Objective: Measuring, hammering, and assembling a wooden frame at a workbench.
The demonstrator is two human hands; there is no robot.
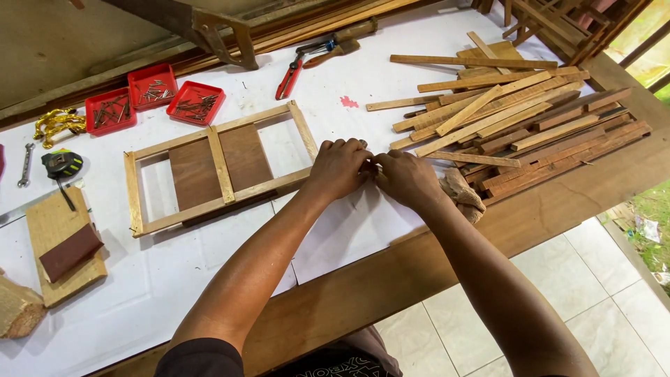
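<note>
My left hand (pixel 340 167) and my right hand (pixel 407 179) meet knuckle to knuckle on the white sheet (pixel 363 230), fingers curled downward. What lies between the fingertips is hidden. Just left of my left hand sits a pale wooden frame (pixel 220 167) with a crossbar, laid over a dark board (pixel 195 174). A heap of thin wooden strips (pixel 516 115) lies to the right of my right hand, and a crumpled brown cloth (pixel 464 195) rests beside that wrist.
Three red trays of nails (pixel 153 98) stand at the back left, near a tape measure (pixel 61 165) and a spanner (pixel 25 164). Red-handled pliers (pixel 289 77), a hammer (pixel 338 38) and a handsaw (pixel 209 31) lie at the back. A sanding block (pixel 70 251) sits at left.
</note>
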